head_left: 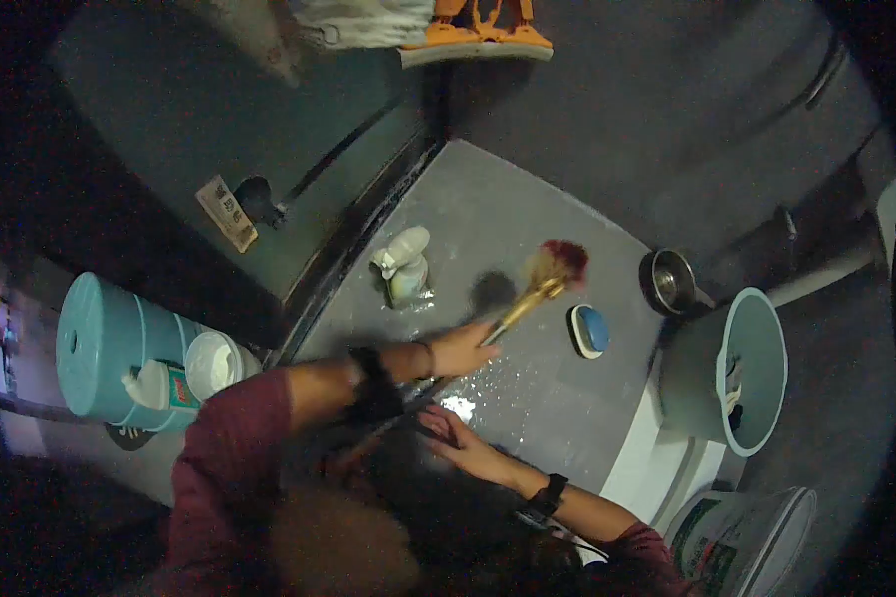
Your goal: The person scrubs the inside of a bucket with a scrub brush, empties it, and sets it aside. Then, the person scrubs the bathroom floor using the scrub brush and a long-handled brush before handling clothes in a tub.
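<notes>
My left hand [463,350] is wrapped round the handle of a long brush [516,310] with a gold-coloured neck and a reddish, pale-based head. The brush head is raised toward the right over a wet grey surface [567,209]. Below it, my right hand [458,443] is close to the lower part of the handle, its fingers apart and partly spread. A blue and white oval scrubber [589,331] lies right of the brush. A white spray bottle [405,267] stands on the surface at the left.
A teal drum [105,348], a white tub [212,366] and a white bottle [154,386] are at the left. On the right are a metal pan [669,282], a grey-green bucket [692,368] and a clear tub [737,542]. An orange-framed item [483,35] hangs above.
</notes>
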The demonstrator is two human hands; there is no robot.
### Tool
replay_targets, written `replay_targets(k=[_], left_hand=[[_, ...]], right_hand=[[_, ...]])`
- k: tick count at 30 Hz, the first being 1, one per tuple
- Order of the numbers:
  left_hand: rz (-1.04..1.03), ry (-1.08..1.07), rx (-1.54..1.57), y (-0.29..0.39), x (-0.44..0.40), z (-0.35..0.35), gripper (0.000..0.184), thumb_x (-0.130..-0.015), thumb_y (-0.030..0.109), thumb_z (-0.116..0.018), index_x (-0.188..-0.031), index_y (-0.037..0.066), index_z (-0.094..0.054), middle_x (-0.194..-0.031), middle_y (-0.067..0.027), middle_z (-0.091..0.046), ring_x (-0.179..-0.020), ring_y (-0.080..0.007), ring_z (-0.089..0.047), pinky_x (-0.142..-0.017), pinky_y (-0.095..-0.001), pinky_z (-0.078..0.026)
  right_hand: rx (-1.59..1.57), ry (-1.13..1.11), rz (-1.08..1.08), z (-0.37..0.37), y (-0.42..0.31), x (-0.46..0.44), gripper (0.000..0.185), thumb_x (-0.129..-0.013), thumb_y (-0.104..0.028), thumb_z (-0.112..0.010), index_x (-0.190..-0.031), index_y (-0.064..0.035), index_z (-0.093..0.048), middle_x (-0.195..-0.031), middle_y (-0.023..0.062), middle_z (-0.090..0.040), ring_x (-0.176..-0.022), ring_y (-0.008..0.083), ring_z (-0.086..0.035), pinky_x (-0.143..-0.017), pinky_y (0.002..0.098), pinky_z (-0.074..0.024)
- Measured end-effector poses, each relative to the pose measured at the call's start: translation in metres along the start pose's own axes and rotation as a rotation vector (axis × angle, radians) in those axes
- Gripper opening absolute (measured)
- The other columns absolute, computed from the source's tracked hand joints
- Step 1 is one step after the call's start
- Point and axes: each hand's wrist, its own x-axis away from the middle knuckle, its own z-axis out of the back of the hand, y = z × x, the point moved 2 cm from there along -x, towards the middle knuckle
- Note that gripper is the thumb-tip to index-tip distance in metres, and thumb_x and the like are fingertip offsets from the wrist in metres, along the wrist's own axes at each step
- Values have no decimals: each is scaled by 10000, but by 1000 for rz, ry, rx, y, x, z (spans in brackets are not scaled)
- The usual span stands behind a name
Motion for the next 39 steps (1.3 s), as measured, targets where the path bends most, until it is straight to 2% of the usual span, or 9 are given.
replay_targets(k=[2, 5, 8, 11, 15, 17, 19, 22, 39], left_hand=[[222, -85, 73, 14, -36, -10, 481, -803, 311, -520, -1138, 1, -368, -869, -211, -534, -770, -296, -563, -662, -394, -430], [101, 49, 116, 20, -70, -12, 548, -793, 344, -529, -1155, -25, -346, -912, -221, -538, -846, -306, -555, -731, -404, -420], [-60, 349, -247, 10, -70, -15, 622, -777, 375, -540, -1185, -39, -318, -933, -216, -542, -885, -312, -542, -774, -403, -411], [57, 64, -69, 17, -31, 32, 533, -796, 301, -550, -1183, -14, -363, -954, -152, -555, -868, -229, -555, -788, -314, -436], [-186, 286, 501, 1, 28, 72, 287, -837, 199, -502, -1035, -8, -477, -866, -82, -574, -783, -124, -560, -697, -244, -450], [-119, 589, 415, 6, 53, 97, 167, -817, 114, -481, -949, 27, -537, -791, -49, -584, -642, -93, -548, -629, -235, -445], [-191, 722, 189, -3, 75, 120, 178, -841, 172, -490, -922, 23, -542, -795, -39, -585, -671, -106, -555, -643, -239, -445], [-41, 868, 94, -28, 83, 134, 190, -837, 189, -519, -926, 22, -539, -833, -49, -581, -743, -137, -561, -685, -257, -446], [182, 786, -47, -79, 119, 138, 125, -785, 30, -514, -908, 27, -531, -879, -102, -576, -810, -205, -561, -714, -284, -434]], right_hand=[[119, 105, 110, 4, -6, -17, 418, -869, -166, -463, -1244, -83, -299, -1092, 96, -492, -983, 195, -488, -829, 303, -389], [-165, 583, -51, 33, -7, -28, 179, -888, -271, -428, -937, -98, -433, -710, 8, -519, -580, 83, -464, -526, 229, -390], [141, 844, 130, 85, -18, -8, 207, -880, -300, -446, -833, -101, -415, -596, -7, -446, -509, 79, -425, -484, 240, -383], [444, 992, 43, 159, -24, 31, 238, -879, -283, -447, -965, -61, -460, -615, 17, -446, -529, 124, -442, -498, 286, -401], [1049, 1030, 246, 212, -15, 39, 322, -878, -194, -424, -1161, -40, -407, -686, 102, -538, -571, 223, -515, -549, 343, -428], [1227, 952, 284, 199, -57, 14, 409, -849, -94, -401, -1249, -47, -332, -808, 212, -573, -701, 352, -559, -628, 388, -435], [1197, 840, -206, 178, -116, -34, 420, -826, -61, -391, -1244, -64, -353, -873, 274, -545, -828, 407, -534, -684, 408, -430], [1261, 787, -26, 206, -144, -125, 364, -825, -78, -370, -1186, -67, -414, -885, 255, -558, -847, 392, -540, -690, 432, -427], [1280, 647, -60, 175, -107, -164, 538, -753, -54, -487, -1269, -78, -332, -834, 248, -567, -698, 354, -566, -619, 400, -444]])
